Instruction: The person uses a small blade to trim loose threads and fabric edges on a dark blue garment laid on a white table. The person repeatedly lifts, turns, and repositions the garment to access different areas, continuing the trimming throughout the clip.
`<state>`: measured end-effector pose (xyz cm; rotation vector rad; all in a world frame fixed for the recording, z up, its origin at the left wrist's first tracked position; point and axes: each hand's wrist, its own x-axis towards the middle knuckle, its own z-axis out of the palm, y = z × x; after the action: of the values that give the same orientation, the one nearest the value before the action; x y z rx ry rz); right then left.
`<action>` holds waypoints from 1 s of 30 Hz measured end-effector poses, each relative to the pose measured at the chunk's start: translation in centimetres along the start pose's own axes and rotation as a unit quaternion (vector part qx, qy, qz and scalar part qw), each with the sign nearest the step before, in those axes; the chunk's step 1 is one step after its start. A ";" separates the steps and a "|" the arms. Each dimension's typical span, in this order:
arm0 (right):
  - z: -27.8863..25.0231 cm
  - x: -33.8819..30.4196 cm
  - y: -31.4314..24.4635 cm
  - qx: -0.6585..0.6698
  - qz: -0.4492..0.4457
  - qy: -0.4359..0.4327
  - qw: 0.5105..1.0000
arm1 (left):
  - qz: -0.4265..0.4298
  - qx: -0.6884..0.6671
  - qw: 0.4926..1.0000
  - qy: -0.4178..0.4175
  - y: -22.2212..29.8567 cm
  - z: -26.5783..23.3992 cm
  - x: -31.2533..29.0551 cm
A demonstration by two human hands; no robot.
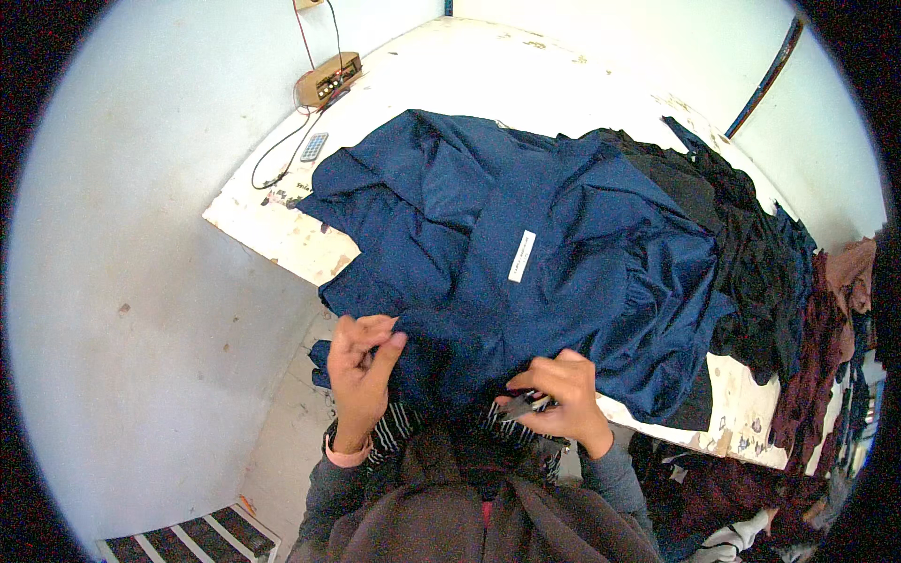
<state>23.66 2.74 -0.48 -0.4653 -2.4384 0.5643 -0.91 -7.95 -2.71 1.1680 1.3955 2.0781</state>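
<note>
Nearest, two hands are counted at the front of one large, crumpled dark-blue cloth [563, 216]. By its front-left part, the left hand [361, 366] is curled, thumb and index nearly met; whether anything is pinched cannot be told. By its front edge, the right hand [566, 389] is closed around one small, grey metal tool [518, 405], apparently snips. The cloth is spread over the white, stained tabletop [450, 75]; one white rectangular label [522, 256] is seen mid-cloth. The cloth could be nicked if a fold gets caught by the tool, or dragged off if its front is pulled. Right of the cloth, black fabric [751, 281] and maroon fabric [809, 375] are heaped, pieces uncountable. Beyond its far-left edge: one small, grey-blue remote control [314, 146], then one brown, wired box [328, 81].
</note>
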 end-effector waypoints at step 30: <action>-1.6 10.1 -3.0 0.015 -0.048 0.091 0.995 | -0.222 -0.226 0.948 -0.028 3.4 -0.5 -0.4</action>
<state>16.28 5.08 6.84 -0.3672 -2.2620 0.4951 -0.64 -9.97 0.06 0.6473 0.9639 1.8761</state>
